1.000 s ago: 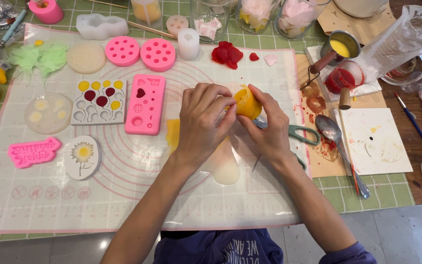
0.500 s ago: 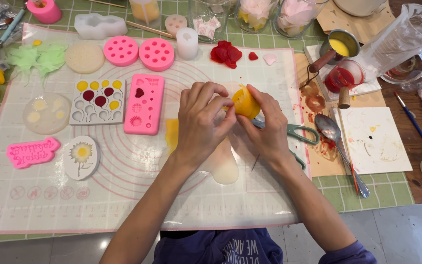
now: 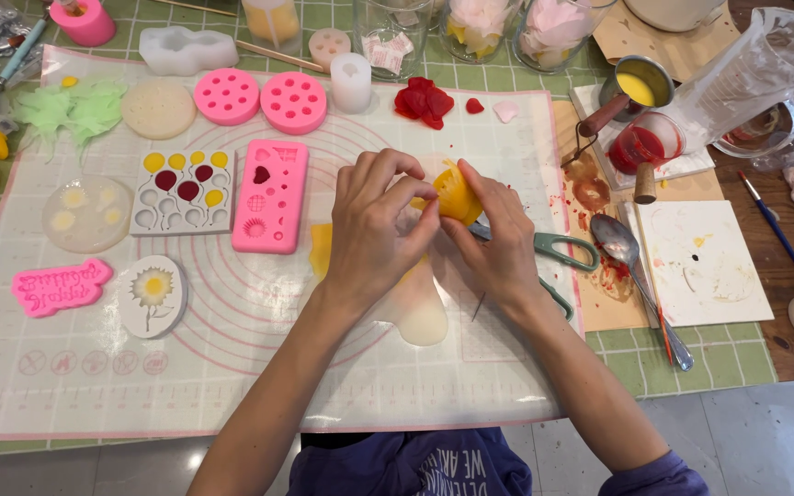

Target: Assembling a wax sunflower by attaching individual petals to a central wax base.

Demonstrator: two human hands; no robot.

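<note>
Grip: the left hand [image 3: 374,225] and the right hand [image 3: 498,241] are both closed on a small yellow piece [image 3: 458,194]; the fingertips of both pinch it from two sides, above the white mat [image 3: 259,367].
Yellow piece: it is between the two hands, lifted a little over the mat, partly hidden by the fingers.
Under the grip: green scissors [image 3: 553,248] lie just below the right hand, and a pale flat shape [image 3: 420,312] lies on the mat below the wrists.
Left of the grip: a pink mould [image 3: 271,196] with a dark red heart in one hollow; beside it a white mould [image 3: 181,191] with yellow and dark red fills in some hollows.
Far above the grip: two round pink moulds [image 3: 261,96]; I cannot tell what is in their holes.
Right above the grip: a small metal pot [image 3: 638,87] with yellow liquid, and a clear cup [image 3: 640,145] with red liquid just beside it.
Right of the grip: a metal spoon [image 3: 631,266] lies on stained paper.
</note>
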